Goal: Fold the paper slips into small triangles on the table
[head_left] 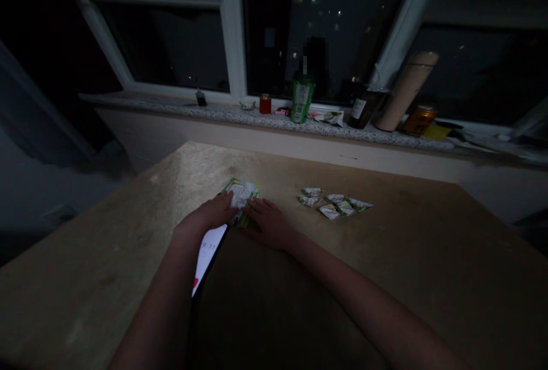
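Note:
A green and white snack packet (241, 194) lies flat on the wooden table (385, 256). My left hand (213, 214) rests on its left side, fingers stretched flat. My right hand (269, 221) presses its right lower edge, fingers laid out flat too. Under my left forearm a lit phone (208, 258) lies on the table, partly covered. To the right sits a small heap of several little green and white wrapped sachets (336, 203), a hand's width from my right hand.
Behind the table runs a stone window sill (180, 107) with a green bottle (302, 99), a red jar (265, 104), a dark bottle (363, 108), a tall beige tumbler (406, 91) and a tin can (419, 120). The room is dim; dark windows above.

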Available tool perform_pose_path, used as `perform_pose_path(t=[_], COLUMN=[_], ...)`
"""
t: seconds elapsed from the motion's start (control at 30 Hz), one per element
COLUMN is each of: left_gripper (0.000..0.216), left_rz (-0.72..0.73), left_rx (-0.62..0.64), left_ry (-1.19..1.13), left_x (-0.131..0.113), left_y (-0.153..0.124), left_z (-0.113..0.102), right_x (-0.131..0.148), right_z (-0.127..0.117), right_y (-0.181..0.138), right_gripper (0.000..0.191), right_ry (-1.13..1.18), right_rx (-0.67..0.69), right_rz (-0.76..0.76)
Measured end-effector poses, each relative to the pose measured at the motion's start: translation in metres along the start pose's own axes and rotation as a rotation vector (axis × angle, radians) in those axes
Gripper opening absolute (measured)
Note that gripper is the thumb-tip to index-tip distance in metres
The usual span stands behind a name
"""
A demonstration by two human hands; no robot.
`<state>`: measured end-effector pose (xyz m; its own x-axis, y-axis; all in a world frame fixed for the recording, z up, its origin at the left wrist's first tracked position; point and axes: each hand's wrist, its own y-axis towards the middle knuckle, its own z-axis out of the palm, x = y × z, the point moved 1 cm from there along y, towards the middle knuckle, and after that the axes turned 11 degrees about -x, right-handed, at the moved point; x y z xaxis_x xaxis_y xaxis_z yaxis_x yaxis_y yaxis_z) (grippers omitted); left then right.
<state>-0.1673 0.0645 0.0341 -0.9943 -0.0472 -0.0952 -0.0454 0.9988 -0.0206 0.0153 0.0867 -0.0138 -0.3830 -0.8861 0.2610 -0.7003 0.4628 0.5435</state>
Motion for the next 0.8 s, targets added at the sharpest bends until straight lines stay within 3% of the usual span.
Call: perform_pose_path(t=[0.4,0.63,0.8], left_gripper=[0.054,0.054,0.053], left_rz=[-0.023,0.113,0.192], left_rx=[-0.040,-0.008,-0.024], left_ry=[0.079,0.039,-0.010], left_x=[-0.011,-0.019,-0.032], left_y=[-0.003,-0.001,-0.002], left_z=[-0.002,0.000,0.000], right_x=[-0.004,-0.002,-0.005], right_z=[-0.011,-0.022,-0.038], right_y=[-0.013,-0.016,-0.034], right_gripper=[0.044,0.041,0.043], right_ry=[0.079,0.160,0.141], right_rx=[-0.011,0.024,-0.032], right_rz=[0.014,0.068,0.007])
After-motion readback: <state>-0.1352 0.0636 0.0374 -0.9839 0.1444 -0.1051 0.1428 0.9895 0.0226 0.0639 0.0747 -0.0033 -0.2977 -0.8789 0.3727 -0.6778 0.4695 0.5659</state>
